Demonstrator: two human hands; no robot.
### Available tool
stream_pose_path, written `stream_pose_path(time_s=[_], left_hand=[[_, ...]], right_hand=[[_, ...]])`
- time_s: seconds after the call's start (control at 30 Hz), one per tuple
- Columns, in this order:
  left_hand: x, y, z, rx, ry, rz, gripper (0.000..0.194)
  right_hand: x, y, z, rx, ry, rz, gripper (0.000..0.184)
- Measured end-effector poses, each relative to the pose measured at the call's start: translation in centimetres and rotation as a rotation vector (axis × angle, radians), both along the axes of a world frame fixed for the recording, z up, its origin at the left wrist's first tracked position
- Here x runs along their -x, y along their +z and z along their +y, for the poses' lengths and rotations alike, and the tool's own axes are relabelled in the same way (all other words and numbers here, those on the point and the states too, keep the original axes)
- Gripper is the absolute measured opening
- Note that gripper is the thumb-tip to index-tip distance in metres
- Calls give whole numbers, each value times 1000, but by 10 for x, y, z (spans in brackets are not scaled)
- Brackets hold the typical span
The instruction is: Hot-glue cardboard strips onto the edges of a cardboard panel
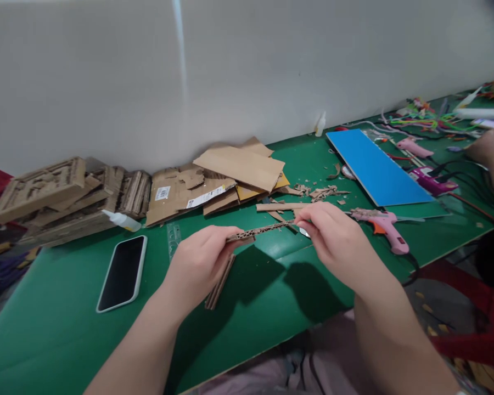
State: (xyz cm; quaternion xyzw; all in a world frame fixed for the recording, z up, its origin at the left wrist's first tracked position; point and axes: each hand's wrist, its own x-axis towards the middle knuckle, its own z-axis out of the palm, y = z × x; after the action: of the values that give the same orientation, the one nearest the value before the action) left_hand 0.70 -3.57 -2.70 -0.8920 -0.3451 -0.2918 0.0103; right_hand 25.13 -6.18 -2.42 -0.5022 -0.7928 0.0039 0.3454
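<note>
Apparently handling step: left hand (203,253), right hand (333,236) pinch thin brown corrugated-cardboard piece (267,229); next move likely needs steady grip.

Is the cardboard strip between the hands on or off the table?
Off: left hand and right hand hold the strip up; shadows lie below.

From the left end of the worktop (57,334), room runs between the phone (122,274) and the left hand (201,255) until the cardboard pile (230,164) bars the back edge. The held strip (265,230) spans the middle; rightward, a pink glue gun (390,231) and blue board (379,167) obstruct.
</note>
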Motion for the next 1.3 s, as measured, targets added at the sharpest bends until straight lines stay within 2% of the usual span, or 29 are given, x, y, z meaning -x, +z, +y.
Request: stream_pose_path(time_s=[0.1,0.33,0.7,1.03,1.2,1.3], left_hand=[[-1,0,1,-11,4,-13,14],[-1,-3,0,-71,16,-13,16],[-2,4,-3,-185,-20,22,24],[-2,4,-4,-204,-11,29,26],[-1,2,-1,-237,19,72,25],[-1,0,0,-253,25,75,25]], right_hand=[[0,1,-1,43,14,50,10],[7,4,-6,39,89,110,9],[7,9,-11,142,130,276,6],[8,15,-17,174,294,361,9],[10,15,-24,210,467,525,14],[9,16,-27,214,486,547,17]])
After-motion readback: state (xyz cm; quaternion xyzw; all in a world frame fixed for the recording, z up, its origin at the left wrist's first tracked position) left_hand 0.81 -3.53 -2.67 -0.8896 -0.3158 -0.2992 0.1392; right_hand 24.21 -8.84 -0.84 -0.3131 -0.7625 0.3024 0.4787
